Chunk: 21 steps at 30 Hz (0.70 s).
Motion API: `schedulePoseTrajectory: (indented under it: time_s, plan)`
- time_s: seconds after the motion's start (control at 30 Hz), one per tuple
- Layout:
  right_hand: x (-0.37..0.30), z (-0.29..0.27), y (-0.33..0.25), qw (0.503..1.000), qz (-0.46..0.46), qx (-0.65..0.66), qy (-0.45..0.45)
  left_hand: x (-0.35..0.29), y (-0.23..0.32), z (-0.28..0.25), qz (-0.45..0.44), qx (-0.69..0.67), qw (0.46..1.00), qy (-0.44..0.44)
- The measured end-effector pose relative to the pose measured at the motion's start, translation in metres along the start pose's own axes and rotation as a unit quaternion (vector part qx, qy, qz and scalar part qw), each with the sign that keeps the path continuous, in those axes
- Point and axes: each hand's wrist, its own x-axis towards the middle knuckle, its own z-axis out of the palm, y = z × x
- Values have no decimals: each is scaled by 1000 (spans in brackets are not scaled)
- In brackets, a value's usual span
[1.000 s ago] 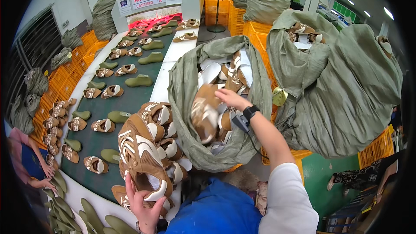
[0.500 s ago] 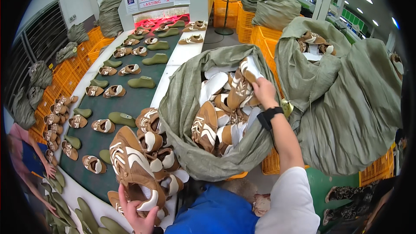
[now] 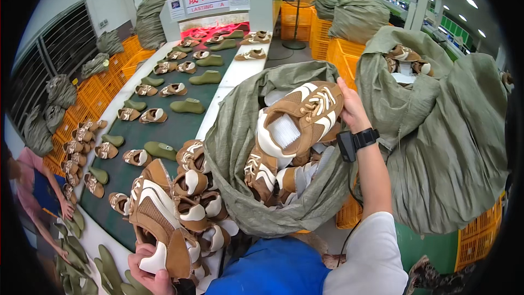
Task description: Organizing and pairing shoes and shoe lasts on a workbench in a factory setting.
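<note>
My left hand (image 3: 145,274), at the lower left, grips the heel end of a brown sneaker (image 3: 154,203) with white stripes, its toe pointing away from me. The other hand, my right hand (image 3: 353,108), is closed on the toe end of a matching sneaker (image 3: 327,101) over the open green sack (image 3: 234,199). This shoe's opening and its white lining face me. More brown and white sneakers (image 3: 261,172) lie inside the sack, partly hidden by the held one. Close beside my left hand, several sneakers (image 3: 191,183) are piled on the belt's white edge.
A green conveyor belt (image 3: 128,134) carries rows of sneakers and green shoe lasts (image 3: 187,105). At the left, a person in a pink top (image 3: 31,177) handles lasts. Full sacks (image 3: 447,147) stand on the right by orange crates (image 3: 344,54). A fan stands behind.
My right hand has lifted its sneaker off the pile in the sack and turned it so its opening shows. My left hand still holds its sneaker, now lower and tilted. The view has shifted slightly.
</note>
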Motion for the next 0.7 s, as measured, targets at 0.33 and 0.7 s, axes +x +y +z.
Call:
schedulePoseTrajectory:
  time_s: [0.33, 0.7]
  plan:
    - [34, 45, 67, 975, 107, -169, -100, -23, 10, -15, -15, 85, 996, 18]
    - [0, -60, 79, 838, -168, -518, 32, -25, 18, -17, -18, 75, 996, -35]
